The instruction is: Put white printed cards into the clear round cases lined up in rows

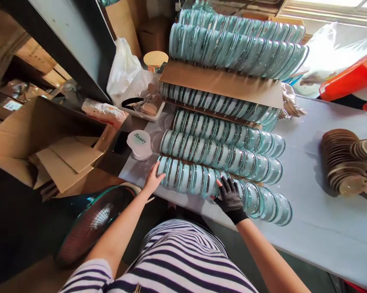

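Rows of round, green-tinted clear glass pieces, perhaps lids or shallow dishes, stand on edge on the table (305, 179). At the left end of the front glass row (189, 179), my bare left hand (154, 180) rests against the last piece, thumb and fingers apart. My right hand (230, 196), in a black fingerless glove, lies over the same row right of its middle, fingers spread on the rims. Behind it run a second glass row (220, 156) and a third glass row (226, 132). Beyond the left hand lies a white pad (139, 144) printed "Sbeauty".
A cardboard sheet (220, 81) separates further glass rows (238, 51) behind. Stacked brown discs (339, 158) stand at right. A white basket (147, 85) sits back left. An open carton (67, 156) and a fan (98, 224) flank my left arm.
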`<state>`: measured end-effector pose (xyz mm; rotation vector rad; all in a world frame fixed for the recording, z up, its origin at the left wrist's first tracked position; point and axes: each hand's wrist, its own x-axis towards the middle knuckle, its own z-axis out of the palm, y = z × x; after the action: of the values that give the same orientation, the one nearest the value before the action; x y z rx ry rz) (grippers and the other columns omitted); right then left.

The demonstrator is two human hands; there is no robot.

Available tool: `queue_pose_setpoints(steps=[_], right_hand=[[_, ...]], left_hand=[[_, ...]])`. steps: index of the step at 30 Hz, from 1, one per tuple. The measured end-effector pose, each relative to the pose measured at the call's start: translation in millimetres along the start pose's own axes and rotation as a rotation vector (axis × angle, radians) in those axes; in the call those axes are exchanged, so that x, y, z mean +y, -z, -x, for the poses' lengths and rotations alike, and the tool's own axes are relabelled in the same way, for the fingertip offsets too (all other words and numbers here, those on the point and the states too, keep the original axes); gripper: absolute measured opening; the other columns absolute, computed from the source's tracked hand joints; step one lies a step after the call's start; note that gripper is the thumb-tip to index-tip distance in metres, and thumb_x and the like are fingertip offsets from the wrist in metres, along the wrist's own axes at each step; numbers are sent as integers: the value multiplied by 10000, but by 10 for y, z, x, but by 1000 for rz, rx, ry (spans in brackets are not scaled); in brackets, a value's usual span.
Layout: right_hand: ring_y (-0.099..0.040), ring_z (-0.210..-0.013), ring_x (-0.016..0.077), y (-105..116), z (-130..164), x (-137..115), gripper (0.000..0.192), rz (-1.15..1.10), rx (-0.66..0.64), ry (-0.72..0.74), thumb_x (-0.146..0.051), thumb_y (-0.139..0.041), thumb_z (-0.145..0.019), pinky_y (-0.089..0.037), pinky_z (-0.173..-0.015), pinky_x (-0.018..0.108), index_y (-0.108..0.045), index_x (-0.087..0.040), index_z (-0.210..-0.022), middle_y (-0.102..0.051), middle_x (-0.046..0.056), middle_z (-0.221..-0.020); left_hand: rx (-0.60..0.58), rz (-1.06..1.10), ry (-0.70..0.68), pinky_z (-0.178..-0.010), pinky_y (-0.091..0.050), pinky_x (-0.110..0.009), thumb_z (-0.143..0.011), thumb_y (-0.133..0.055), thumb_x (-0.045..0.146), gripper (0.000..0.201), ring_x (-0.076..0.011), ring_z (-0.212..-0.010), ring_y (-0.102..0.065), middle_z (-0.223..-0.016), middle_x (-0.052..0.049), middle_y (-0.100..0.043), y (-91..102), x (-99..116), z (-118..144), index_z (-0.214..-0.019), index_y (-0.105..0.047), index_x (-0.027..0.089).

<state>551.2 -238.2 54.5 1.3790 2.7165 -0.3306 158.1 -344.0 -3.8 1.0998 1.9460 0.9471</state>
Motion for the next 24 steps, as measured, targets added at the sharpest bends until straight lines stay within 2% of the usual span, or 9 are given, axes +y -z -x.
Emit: queue_pose_setpoints(steps=[2,4,7,11,14,16,20,22,24], right_hand=[[-323,-1393,396,35,-1,50,669,5,11,0,-529,-591,-820,-253,-1107,612,-527,-162,-1377,-470,181,-1466],[-306,-1400,409,87,-55,-47,690,24,36,-25,-520,-608,-808,-222,-1115,629,-525,-143,-1381,-447,198,-1481],[-248,-1428,433,128,-286,-516,779,21,-12,65,-527,-662,-763,-145,-1131,654,-488,-170,-1434,-366,198,-1543],[-237,-1443,425,75,-720,-1254,852,-25,-229,338,-427,-738,-733,-90,-1144,652,-405,-279,-1503,-292,144,-1597],[-256,-1431,427,100,-933,-1456,858,-30,-284,335,-410,-757,-725,-97,-1133,663,-412,-280,-1500,-280,159,-1598],[-300,-1406,409,195,-1067,-1472,740,-71,-273,339,-461,-710,-772,-152,-1127,649,-492,-255,-1448,-357,167,-1557],[-558,-1156,286,428,-1650,-1639,400,-100,-286,168,-390,-482,-940,-427,-983,421,-672,-198,-1235,-635,155,-1258],[-630,-1016,237,459,-2078,-1831,388,-39,-427,79,-368,-421,-965,-476,-855,325,-696,-201,-1181,-689,131,-1146],[-664,-932,207,413,-2479,-2036,376,12,-601,98,-353,-428,-956,-487,-770,274,-706,-197,-1155,-718,107,-1090]], left_hand=[[-2,-35,-26,-1137,-367,-479,-863,-612,347,690,-273,-1391,-424,-1493,-147,-439,-40,73,-45,-1493,-346,253],[-11,-119,-75,-1153,-339,-501,-832,-666,366,739,-305,-1427,-364,-1548,-149,-354,-36,163,-86,-1493,-353,261],[-86,-266,-156,-1168,-304,-529,-733,-783,393,865,-363,-1478,-237,-1618,-141,-189,4,275,-120,-1485,-374,269],[-165,-349,-167,-1167,-294,-552,-723,-800,374,851,-372,-1479,-220,-1583,-159,-252,41,334,-143,-1463,-401,243],[-196,-326,-173,-1160,-307,-558,-731,-794,370,818,-362,-1481,-221,-1584,-142,-260,64,302,-169,-1451,-419,261],[-207,-264,-183,-1174,-287,-552,-744,-780,399,777,-351,-1487,-212,-1585,-125,-272,61,245,-191,-1433,-445,272],[-109,49,-70,-1209,-242,-481,-915,-535,504,626,-272,-1494,-234,-1595,-131,-283,-41,77,-235,-1464,-401,234],[-35,203,54,-1200,-273,-459,-994,-315,501,599,-234,-1481,-279,-1594,-147,-297,-106,-1,-246,-1514,-310,202],[-23,288,128,-1188,-307,-455,-1012,-199,476,595,-218,-1459,-329,-1564,-143,-368,-140,-54,-243,-1523,-295,186]])
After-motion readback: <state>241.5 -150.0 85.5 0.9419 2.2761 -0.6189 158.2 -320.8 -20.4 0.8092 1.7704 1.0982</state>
